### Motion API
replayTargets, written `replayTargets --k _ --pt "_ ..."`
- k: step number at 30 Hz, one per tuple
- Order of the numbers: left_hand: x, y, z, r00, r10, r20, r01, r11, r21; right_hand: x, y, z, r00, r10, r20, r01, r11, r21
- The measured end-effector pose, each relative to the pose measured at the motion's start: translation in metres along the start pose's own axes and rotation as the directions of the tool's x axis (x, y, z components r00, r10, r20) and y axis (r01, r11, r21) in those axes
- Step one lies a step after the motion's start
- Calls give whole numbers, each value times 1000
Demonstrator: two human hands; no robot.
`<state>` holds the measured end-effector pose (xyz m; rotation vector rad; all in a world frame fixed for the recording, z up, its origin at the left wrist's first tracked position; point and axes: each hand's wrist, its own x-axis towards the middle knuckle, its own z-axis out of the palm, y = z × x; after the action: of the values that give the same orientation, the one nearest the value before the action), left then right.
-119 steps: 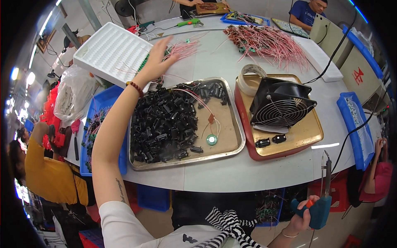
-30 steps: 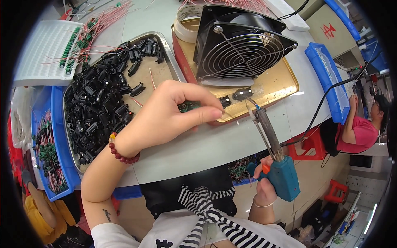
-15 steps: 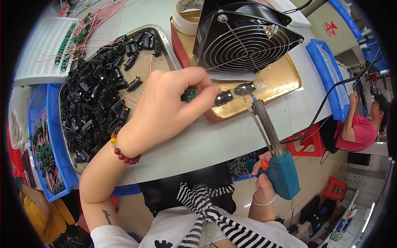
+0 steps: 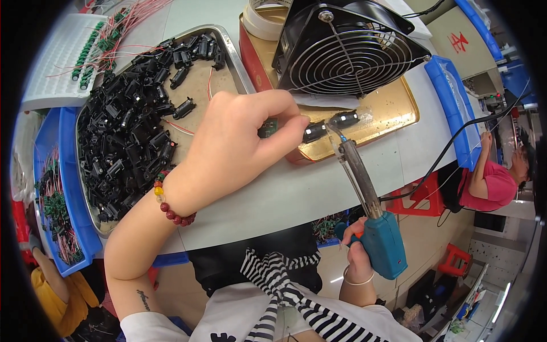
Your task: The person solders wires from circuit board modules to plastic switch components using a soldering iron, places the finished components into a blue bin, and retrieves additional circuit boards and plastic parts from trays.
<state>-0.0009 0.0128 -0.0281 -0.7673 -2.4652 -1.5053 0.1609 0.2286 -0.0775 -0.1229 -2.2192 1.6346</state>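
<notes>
My left hand (image 4: 239, 134) is closed in a pinch over the front edge of a gold tin tray (image 4: 390, 105). A small green circuit board (image 4: 268, 127) shows in the gap between its thumb and forefinger. Just past the fingertips lies a small black plastic housing (image 4: 314, 132), and a second black housing (image 4: 344, 119) sits to its right. My right hand (image 4: 359, 253) is wrapped around the teal handle of a soldering gun (image 4: 383, 242), a finger at its orange trigger. The gun's thin tip reaches up between the two housings; contact is hard to make out.
A metal tray (image 4: 231, 48) heaped with black housings (image 4: 134, 125) stands left. Behind the tin's open part are a black fan (image 4: 353, 62) and a tape roll (image 4: 265, 23). Blue bins (image 4: 71, 188) hold wired boards. A black cord (image 4: 456, 137) runs right; a co-worker (image 4: 493, 176) sits beyond.
The soldering gun has shifted slightly left, its tip moving from beside the right housing toward the left one. My left hand keeps its pinch. The whole view has shifted slightly.
</notes>
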Motion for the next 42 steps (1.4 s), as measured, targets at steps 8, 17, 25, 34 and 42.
replayTargets --k 8,17,25,34,42 --pt "-1 2 0 1000 -14 -3 14 1000 1 -2 6 -4 1000 7 -28 -8 999 -52" --pt "-1 1 0 1000 -8 -24 8 1000 -6 -3 7 -1 995 98 -6 -95 972 216" --pt "-1 -1 1 999 19 -32 -19 1000 6 -9 21 -10 992 108 62 -121 954 275" --pt "-1 -2 1 999 26 -32 -26 1000 12 0 9 -5 991 64 121 -98 949 300" --pt "-1 0 -1 1000 7 -15 -7 1000 -1 3 7 -7 993 47 111 -83 934 347"
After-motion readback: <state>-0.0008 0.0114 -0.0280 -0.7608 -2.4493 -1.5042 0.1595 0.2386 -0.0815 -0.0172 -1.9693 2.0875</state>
